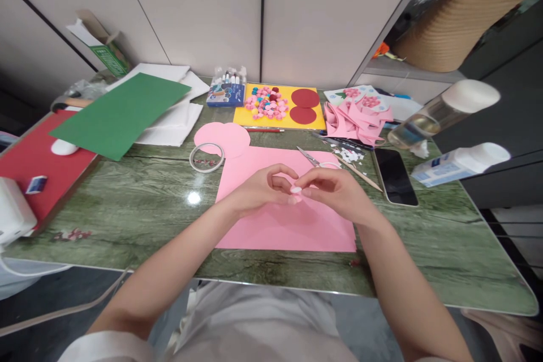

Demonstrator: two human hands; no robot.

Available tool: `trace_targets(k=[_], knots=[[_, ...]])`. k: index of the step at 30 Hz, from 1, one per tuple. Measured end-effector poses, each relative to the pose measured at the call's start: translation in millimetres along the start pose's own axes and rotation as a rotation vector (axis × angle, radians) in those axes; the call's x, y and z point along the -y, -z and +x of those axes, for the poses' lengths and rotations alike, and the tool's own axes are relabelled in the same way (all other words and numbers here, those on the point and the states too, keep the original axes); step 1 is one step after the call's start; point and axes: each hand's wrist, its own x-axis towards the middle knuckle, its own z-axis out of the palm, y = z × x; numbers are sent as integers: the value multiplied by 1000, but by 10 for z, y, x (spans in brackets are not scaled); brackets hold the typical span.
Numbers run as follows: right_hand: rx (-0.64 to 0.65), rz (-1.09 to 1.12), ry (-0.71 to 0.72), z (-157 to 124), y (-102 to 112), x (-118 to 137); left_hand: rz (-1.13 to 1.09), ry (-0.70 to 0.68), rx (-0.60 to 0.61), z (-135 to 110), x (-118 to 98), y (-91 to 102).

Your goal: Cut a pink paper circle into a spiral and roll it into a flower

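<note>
Over the middle of a pink paper sheet [280, 229], both hands meet at a small pink piece with a white round face [296, 190]. My left hand [268, 188] pinches it from the left, thumb below and index finger arched above. My right hand [337, 189] has its thumb and fingertips closed on the same piece from the right. What exactly the piece is cannot be made out. Scissors [309, 157] lie open at the sheet's upper right, just beyond my right hand. Pink paper circles [223, 137] overlap the sheet's upper left corner, beside a roll of tape [206, 158].
Behind the sheet, a yellow card [271, 120] bears small colourful balls [266, 103] and dark red circles [304, 106]. Pink paper scraps [356, 119], a phone [395, 176], a wooden stick [360, 173] and bottles [460, 164] stand or lie rightward. Green paper [123, 110] lies left.
</note>
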Motion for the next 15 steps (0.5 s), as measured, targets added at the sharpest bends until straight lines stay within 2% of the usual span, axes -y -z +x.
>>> trace_targets(k=[8,15], knots=[[1,-13,-51,14,-5,-26,12,21,-2,3,1,-12],[5,-52,-34,10,-4,-4,31,30,-17,15,21,-8]])
